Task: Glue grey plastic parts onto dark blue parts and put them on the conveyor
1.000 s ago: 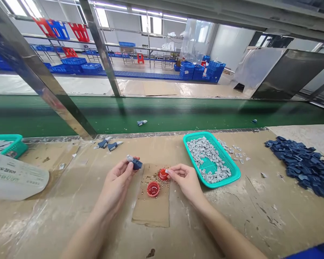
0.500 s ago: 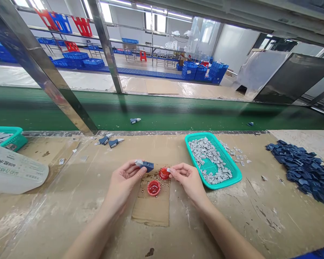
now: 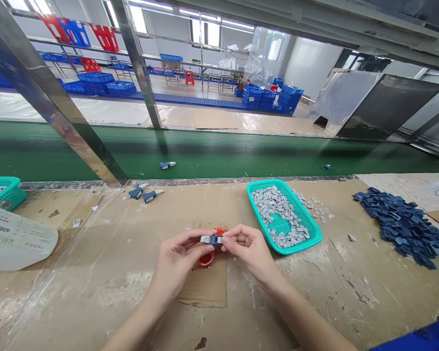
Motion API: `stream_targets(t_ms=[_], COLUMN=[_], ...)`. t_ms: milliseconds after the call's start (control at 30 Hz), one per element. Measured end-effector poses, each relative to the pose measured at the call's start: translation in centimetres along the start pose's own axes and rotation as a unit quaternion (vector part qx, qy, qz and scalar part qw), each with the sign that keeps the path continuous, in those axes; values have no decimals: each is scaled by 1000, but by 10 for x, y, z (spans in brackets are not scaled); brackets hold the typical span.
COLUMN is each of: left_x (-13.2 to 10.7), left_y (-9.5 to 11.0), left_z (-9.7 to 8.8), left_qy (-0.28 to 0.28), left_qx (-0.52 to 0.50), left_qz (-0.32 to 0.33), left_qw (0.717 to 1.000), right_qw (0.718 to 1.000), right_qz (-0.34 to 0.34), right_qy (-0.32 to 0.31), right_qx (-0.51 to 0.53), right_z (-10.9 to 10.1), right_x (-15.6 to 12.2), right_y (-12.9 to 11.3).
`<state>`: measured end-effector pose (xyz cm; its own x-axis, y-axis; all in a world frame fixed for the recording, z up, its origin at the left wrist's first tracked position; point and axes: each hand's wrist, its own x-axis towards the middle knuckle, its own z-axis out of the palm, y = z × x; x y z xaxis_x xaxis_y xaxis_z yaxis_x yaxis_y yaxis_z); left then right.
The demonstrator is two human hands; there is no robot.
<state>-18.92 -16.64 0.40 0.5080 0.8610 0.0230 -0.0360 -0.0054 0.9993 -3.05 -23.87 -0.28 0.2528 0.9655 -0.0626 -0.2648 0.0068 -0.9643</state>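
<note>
Meeting over the cardboard sheet (image 3: pixel 205 287), the left hand (image 3: pixel 177 261) and right hand (image 3: pixel 250 248) now pinch one small blue-and-grey part (image 3: pixel 211 239) between their fingertips, each clamped on an end; half a second ago they were apart, the left alone holding the part and the right at a red cap. One red cap (image 3: pixel 206 260) lies just under the left fingers, half hidden; the other (image 3: pixel 220 230) peeks out behind the part. A teal basket (image 3: pixel 307 241) of grey pieces sits to the right, a heap of blue parts (image 3: pixel 402 224) farther right. Two finished parts (image 3: pixel 143 194) lie near the green belt (image 3: pixel 223 153).
</note>
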Motion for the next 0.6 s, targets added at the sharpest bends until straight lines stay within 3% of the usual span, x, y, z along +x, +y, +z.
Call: stream_targets(t_ms=[300,467,600], left_x=[-3,-3,-6], left_y=[5,5,4], left_z=[6,8,12], left_qy=[-17,-8,24], left_qx=[13,48,59], left_qz=[-4,23,24], left_qw=[1000,999,998], right_qw=[997,993,993], right_qz=[32,35,37], right_qy=[-63,-110,-103], right_qx=[-23,15,44], right_z=[-3,-7,-7], right_x=[-1,0,-1], right_y=[4,8,4])
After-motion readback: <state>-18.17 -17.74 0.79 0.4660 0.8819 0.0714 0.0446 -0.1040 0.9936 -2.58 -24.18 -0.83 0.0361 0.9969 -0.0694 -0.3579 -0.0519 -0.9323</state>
